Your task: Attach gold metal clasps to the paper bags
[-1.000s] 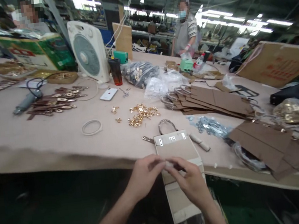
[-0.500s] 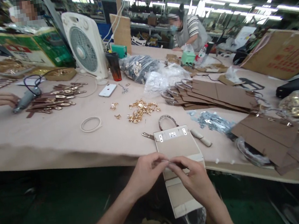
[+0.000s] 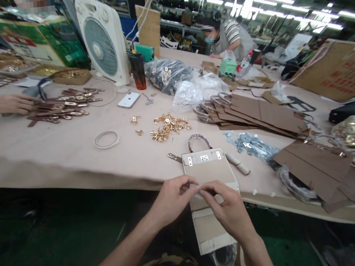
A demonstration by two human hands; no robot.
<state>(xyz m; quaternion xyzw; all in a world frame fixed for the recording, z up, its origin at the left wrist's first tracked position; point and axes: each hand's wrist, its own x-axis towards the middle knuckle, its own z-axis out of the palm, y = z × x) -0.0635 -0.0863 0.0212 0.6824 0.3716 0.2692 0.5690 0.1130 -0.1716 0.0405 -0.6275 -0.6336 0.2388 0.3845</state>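
The bag panel [image 3: 209,172] lies with its top on the big table [image 3: 145,162] and its low end past the edge, close to me. Behind it, on the right, I see a stack of brown bag pieces [image 3: 258,111]. Far to the left, a co-worker's hand [image 3: 20,104] has just moved in over the grey tool [image 3: 32,91], by the brown straps [image 3: 65,105]. My panel lies about where it was, so I think this changes nothing for my work. My left hand [image 3: 173,195] and right hand [image 3: 227,204] meet over the panel. Little gold bits [image 3: 167,126] sit in a pile beyond it. My fingertips are pinched close together, but I can't tell what they hold, if anything.
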